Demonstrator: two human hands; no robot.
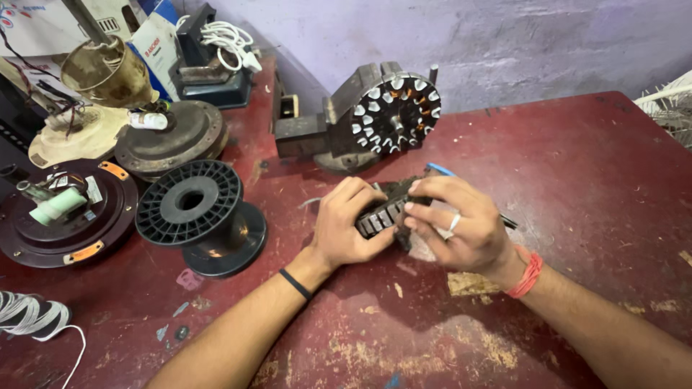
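Two hands on one part: left hand point(346, 229) and right hand point(458, 223) both grip a dark slotted motor stator core point(382, 214), held just above the worn red table point(577, 187), centre frame. Left fingers curl narrow over the core's near-left end, thumb under. Right fingers pinch its right end from above, ring on one finger; a blue-tipped thin tool point(440, 170) pokes out behind the right hand, can't tell if it is gripped. Black band on left wrist, red thread band on right wrist.

Behind the hands: a second stator point(395, 113) with white slot liners and copper windings, clamped upright in a dark bench vise point(317, 130). Left of the hands, near: an empty black plastic wire spool point(196, 212) lying tilted on its flange. Further left: dark round fan motor housing point(61, 216) with a pale green capacitor, another brownish motor housing point(173, 133) behind the spool, and a brass-coloured bell cover point(108, 72). Coil of white wire point(29, 317) at the bottom left edge. Purple wall point(504, 43) at the back.
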